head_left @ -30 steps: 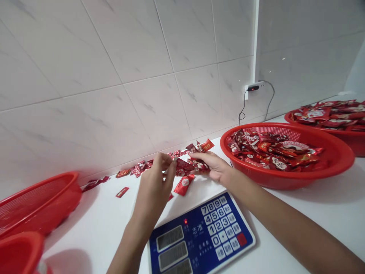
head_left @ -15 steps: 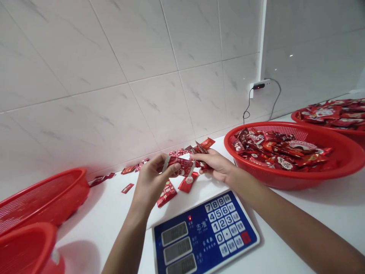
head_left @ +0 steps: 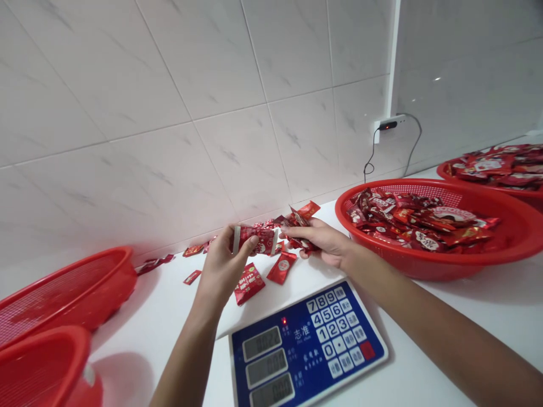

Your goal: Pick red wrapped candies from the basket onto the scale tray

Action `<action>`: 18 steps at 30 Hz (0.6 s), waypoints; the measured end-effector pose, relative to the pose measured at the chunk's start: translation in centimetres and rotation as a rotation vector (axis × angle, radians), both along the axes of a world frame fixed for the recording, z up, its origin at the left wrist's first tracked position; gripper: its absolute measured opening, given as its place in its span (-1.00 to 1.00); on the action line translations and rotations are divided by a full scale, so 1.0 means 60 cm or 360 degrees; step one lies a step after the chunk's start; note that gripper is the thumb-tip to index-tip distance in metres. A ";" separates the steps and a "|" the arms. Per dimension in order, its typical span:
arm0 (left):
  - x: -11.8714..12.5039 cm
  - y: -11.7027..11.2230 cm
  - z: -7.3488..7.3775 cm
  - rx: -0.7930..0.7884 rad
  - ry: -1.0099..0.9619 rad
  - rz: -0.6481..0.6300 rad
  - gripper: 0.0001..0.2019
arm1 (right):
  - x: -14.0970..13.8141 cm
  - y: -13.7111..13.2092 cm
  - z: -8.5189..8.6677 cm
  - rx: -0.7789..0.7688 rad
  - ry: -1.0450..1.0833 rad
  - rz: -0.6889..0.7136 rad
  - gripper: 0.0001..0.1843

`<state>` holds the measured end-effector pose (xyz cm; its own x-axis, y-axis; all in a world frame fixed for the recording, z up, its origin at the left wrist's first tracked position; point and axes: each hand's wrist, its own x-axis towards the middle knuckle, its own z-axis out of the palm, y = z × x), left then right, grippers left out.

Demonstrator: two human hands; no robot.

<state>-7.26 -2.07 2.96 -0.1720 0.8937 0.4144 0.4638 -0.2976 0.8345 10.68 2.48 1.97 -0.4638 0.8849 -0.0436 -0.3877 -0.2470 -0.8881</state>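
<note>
My left hand [head_left: 227,254] pinches a dark red snack packet [head_left: 263,240] with pale crimped ends, held level above the scale's white pan [head_left: 271,297]. Close beside it, my right hand [head_left: 320,240] is closed round several small red packets [head_left: 299,219], their edges poking up past the thumb. Below the hands, a square red packet [head_left: 249,284] and a smaller red packet [head_left: 281,268] lie on the pan. The blue keypad panel [head_left: 305,339] of the scale faces me, its displays lit but hard to read.
A red basket [head_left: 428,260] of packets stands at right, another filled basket [head_left: 452,175] behind it. Two red baskets [head_left: 123,257] are at left. Loose packets [head_left: 155,264] lie along the tiled wall, where a power socket [head_left: 388,125] with cables is fixed.
The left hand has drawn slightly left with its packet, opening a small gap from the packets in the right hand. The right hand has barely moved.
</note>
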 end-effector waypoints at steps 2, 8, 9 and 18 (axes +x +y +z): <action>0.005 -0.001 0.001 -0.0093 0.0025 -0.0104 -0.71 | 0.000 0.000 -0.003 0.0041 0.0004 0.0046 -0.88; 0.011 -0.003 -0.004 -0.0139 0.0055 -0.0223 -0.77 | -0.003 -0.001 -0.006 0.0151 -0.0058 0.0087 -0.82; 0.010 -0.003 -0.005 -0.0138 0.0037 -0.0231 -0.78 | -0.003 -0.002 -0.005 0.0162 -0.0084 0.0084 -0.82; 0.010 -0.003 0.000 -0.0114 0.0000 -0.0278 -0.81 | 0.002 -0.003 -0.005 0.0231 -0.0109 0.0128 -0.73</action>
